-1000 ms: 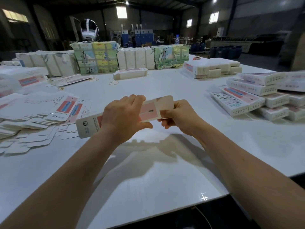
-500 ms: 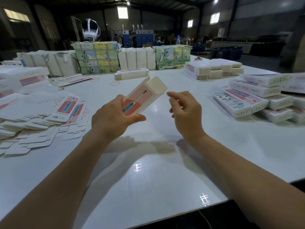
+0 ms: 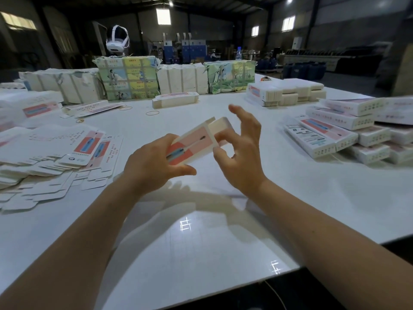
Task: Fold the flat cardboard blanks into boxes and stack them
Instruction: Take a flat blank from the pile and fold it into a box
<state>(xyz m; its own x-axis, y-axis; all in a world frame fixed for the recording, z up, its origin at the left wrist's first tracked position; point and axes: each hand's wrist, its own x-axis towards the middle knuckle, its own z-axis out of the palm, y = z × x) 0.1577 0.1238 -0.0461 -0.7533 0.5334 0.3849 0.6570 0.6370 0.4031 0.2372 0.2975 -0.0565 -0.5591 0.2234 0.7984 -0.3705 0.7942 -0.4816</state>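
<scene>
I'm seeing the left hand (image 3: 152, 163) holding a half-formed box (image 3: 193, 143) above the tabletop (image 3: 201, 253), fingers curled round its near end, thumb pressing underneath. Box is tilting up and away to the right, far end w/ its white flap (image 3: 220, 127) standing open. Right hand (image 3: 240, 153) is hovering just beside that far end, grip wide, fingers spread; one fingertip is looking close to the flap, but I can't tell if it's touching. Flat blanks (image 3: 51, 157) are lying in a loose pile on the left of the tabletop. Finished boxes (image 3: 339, 133) are sitting stacked on the right. Wrapped bundles (image 3: 127, 78) are lining the far edge, a rubber band (image 3: 152, 113) lying near them.
</scene>
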